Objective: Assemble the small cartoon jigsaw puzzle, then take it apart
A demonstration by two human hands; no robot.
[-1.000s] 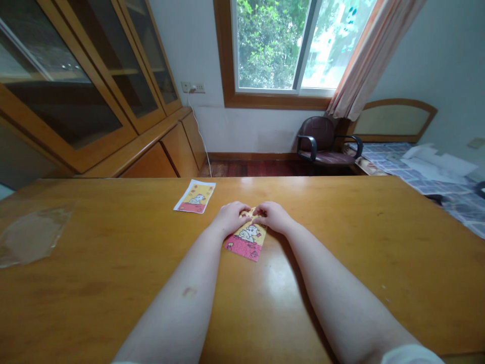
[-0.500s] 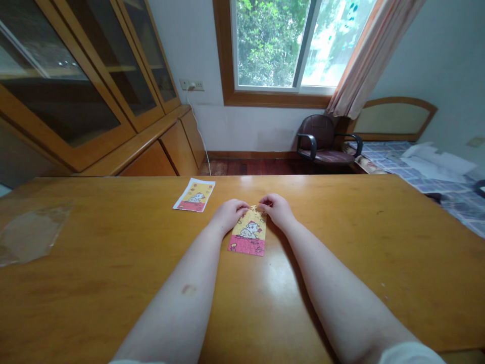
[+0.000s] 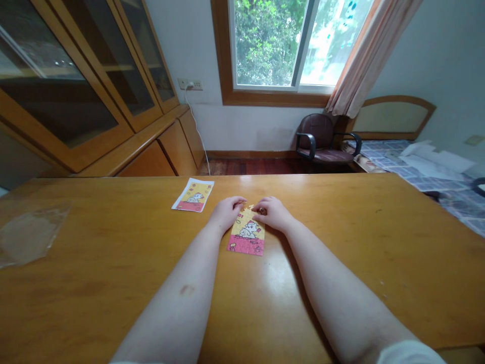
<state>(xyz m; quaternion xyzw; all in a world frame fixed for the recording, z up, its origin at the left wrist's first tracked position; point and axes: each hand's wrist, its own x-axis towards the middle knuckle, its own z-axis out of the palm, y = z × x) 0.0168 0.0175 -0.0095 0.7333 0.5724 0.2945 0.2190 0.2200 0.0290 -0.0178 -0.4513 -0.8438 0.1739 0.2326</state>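
Observation:
A small jigsaw puzzle (image 3: 247,236) with a yellow top, pink bottom and a white cartoon animal lies flat on the wooden table (image 3: 341,242). My left hand (image 3: 226,212) rests curled at its upper left edge, fingertips touching the top. My right hand (image 3: 273,213) is curled at the upper right corner, fingertips pinched on a small puzzle piece at the top edge. A printed picture card (image 3: 193,194) with the same design lies a little to the left and farther away.
A clear plastic bag (image 3: 30,235) lies at the table's left edge. Wooden glass-door cabinets (image 3: 76,86) stand to the left. A dark armchair (image 3: 322,141) sits under the window, and a bed with papers (image 3: 435,167) is at the right.
The puzzle has turned from tilted to nearly square with me. My right hand lifted off toward the top corner, then came back down onto the top edge.

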